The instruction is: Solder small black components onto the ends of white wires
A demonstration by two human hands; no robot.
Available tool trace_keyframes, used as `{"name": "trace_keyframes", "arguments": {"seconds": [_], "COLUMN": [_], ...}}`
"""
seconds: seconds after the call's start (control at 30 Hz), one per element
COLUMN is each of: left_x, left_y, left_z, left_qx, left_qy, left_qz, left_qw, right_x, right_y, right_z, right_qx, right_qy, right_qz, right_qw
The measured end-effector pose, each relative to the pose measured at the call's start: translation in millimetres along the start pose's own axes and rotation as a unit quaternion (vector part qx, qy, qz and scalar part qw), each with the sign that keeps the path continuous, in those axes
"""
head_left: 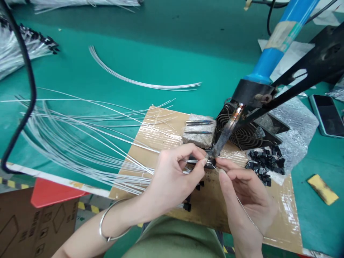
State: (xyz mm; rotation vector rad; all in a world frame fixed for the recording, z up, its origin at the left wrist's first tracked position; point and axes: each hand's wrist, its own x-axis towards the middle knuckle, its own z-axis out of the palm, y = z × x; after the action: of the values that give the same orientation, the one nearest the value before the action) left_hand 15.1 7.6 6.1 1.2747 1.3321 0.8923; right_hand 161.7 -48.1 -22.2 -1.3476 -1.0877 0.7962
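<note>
My left hand (178, 175) is closed in a pinch at the tip of a soldering iron (227, 132). What sits between its thumb and forefinger is too small to make out. Close by on the right, my right hand (245, 197) pinches a thin strand of solder wire (245, 211). One end of the strand points toward the iron's tip and the rest runs down across the palm. Many pale wires (107, 161) fan out to the left, their right ends passing behind my left hand. Below that hand lies a small black connector (187, 206).
Brown cardboard (279, 215) covers the bench under my hands. Behind the iron sit a black fan (236, 129) and a wrapped block (199, 138) with metal tips. Black connectors (266, 161) are heaped at right, near a yellow sponge (322, 189) and phone (329, 114).
</note>
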Motion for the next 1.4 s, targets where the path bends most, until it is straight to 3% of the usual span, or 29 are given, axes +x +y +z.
{"name": "trace_keyframes", "arguments": {"seconds": [0.17,0.37,0.7,1.4], "left_x": [0.5,-1.8,1.4,-1.3], "left_y": [-0.4,-2.3,-6.8,-7.0], "left_z": [0.6,-0.4,-0.5,4.2], "left_qx": [-0.002,0.013,0.029,0.016], "left_qy": [0.001,0.009,0.011,0.026], "left_qz": [0.013,0.03,0.035,0.02], "left_qw": [1.0,0.999,0.999,0.999], "right_x": [0.3,-1.7,-2.5,-2.0], "right_y": [-1.4,-7.2,7.8,8.2], "right_z": [3.0,6.8,-2.3,-1.8], "right_qx": [-0.002,0.001,-0.033,-0.062], "right_qy": [0.006,0.029,-0.013,-0.004], "right_qz": [-0.01,0.028,-0.037,-0.053], "right_qw": [1.0,0.999,0.999,0.997]}}
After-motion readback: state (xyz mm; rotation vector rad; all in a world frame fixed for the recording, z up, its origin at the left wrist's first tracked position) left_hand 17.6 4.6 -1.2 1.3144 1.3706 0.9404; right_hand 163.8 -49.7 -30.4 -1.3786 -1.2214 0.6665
